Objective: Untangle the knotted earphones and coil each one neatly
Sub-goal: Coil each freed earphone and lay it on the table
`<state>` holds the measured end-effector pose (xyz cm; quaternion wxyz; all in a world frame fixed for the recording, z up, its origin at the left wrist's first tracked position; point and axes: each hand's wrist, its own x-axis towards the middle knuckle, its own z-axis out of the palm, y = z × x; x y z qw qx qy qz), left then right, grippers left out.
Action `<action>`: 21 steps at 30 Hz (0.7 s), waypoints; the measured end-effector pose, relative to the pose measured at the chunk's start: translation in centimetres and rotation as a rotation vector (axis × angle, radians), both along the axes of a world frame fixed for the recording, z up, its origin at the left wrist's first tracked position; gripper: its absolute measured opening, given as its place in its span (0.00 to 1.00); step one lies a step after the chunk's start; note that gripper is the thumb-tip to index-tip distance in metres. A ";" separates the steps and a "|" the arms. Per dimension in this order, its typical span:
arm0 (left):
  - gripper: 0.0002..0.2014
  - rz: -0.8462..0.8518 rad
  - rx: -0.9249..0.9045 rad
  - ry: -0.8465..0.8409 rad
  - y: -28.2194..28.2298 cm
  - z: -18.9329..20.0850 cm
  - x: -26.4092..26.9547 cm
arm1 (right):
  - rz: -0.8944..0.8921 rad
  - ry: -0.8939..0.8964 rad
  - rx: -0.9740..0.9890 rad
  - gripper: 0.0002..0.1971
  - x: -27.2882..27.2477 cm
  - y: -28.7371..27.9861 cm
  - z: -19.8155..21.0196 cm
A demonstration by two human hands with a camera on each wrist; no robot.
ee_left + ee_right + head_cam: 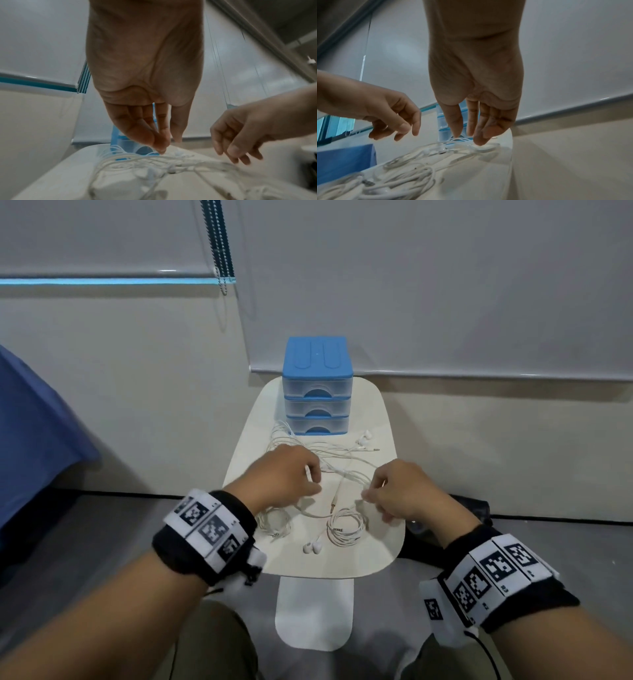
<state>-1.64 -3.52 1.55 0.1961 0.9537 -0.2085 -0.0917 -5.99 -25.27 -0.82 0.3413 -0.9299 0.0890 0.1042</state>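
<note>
White table (383, 419), earphones (344, 527), drawer unit (317, 392)

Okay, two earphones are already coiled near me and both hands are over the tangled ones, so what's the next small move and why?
Probably pinch one strand of the loose tangle with the left hand and ease it sideways. Both hands, right hand included, hover with relaxed fingers just above it, seemingly gripping nothing, and the free plug lies between them, an end to trace back.

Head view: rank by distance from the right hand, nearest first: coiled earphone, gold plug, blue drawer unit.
From the right hand:
1. Coiled earphone, just below-left of the hand, near the table's front edge.
2. Gold plug, left of the hand, mid-table; close to the coil's distance, so this order is tentative.
3. Blue drawer unit, at the table's far edge.
</note>
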 end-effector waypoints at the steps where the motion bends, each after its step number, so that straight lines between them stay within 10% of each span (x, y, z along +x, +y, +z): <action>1: 0.03 0.002 0.010 -0.018 0.4 0.5 0.8 | 0.007 -0.056 -0.031 0.06 0.5 -0.3 0.0; 12: 0.16 -0.106 0.425 0.047 0.1 0.1 5.7 | 0.206 -0.081 -0.544 0.10 5.0 0.9 -0.5; 21: 0.10 -0.113 0.436 0.136 1.4 1.0 7.7 | 0.050 -0.392 0.159 0.08 6.4 0.3 7.0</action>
